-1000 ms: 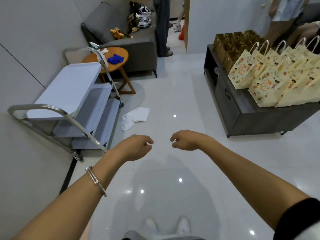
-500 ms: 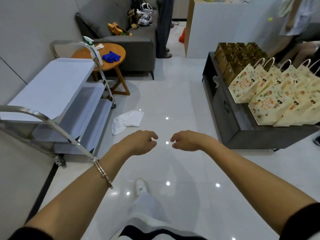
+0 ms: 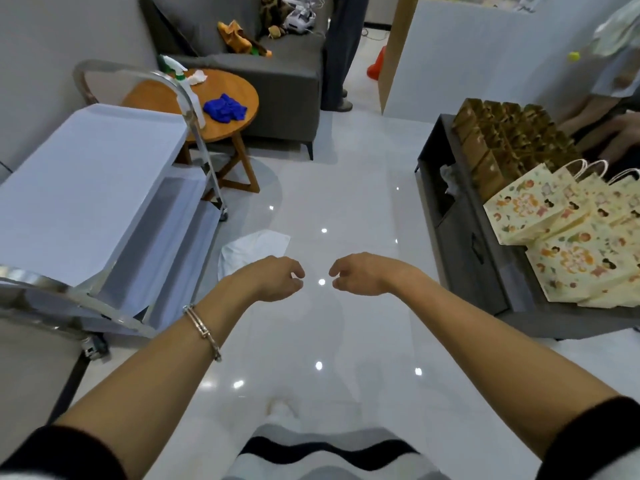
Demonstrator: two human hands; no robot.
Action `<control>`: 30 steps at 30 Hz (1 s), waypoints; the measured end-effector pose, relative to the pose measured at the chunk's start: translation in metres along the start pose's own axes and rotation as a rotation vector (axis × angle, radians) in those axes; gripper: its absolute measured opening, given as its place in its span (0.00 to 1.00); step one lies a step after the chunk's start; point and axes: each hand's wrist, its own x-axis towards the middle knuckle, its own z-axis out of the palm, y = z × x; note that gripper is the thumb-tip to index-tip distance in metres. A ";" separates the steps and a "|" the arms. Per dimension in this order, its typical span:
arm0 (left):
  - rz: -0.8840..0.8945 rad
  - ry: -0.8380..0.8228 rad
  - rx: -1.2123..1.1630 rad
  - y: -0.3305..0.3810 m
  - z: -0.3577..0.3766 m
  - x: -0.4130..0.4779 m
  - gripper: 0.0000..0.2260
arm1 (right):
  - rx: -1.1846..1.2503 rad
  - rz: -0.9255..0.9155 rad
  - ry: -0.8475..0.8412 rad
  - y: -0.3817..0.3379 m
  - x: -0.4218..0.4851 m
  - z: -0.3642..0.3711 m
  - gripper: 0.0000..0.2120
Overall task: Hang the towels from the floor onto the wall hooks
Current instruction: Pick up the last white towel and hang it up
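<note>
Holding left hand (image 3: 273, 278) and right hand (image 3: 360, 273) out low, both loosely curled round nothing, likely ready to bend for the white towel (image 3: 254, 247) lying on the shiny floor (image 3: 346, 202) just past the left hand, beside the steel cart (image 3: 90, 188).

Both arms outstretched, left hand (image 3: 277, 278) and right hand (image 3: 360, 273) loosely curled, empty.

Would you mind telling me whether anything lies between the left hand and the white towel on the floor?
Nothing visible does. The white towel lies on bare floor just beyond the left hand; the steel cart stands beside it, not across the path. The wall hooks are out of view.
</note>
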 end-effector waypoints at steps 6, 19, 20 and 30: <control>-0.014 -0.037 -0.024 -0.033 -0.032 0.036 0.17 | -0.003 -0.021 -0.021 -0.016 0.059 -0.041 0.20; -0.182 -0.089 -0.011 -0.086 -0.117 0.159 0.17 | -0.052 -0.221 -0.113 -0.022 0.236 -0.131 0.20; -0.207 -0.094 -0.017 -0.090 -0.125 0.172 0.17 | -0.044 -0.235 -0.115 -0.020 0.253 -0.142 0.20; -0.339 -0.143 -0.122 -0.107 -0.181 0.297 0.16 | -0.052 -0.249 -0.257 0.020 0.385 -0.200 0.17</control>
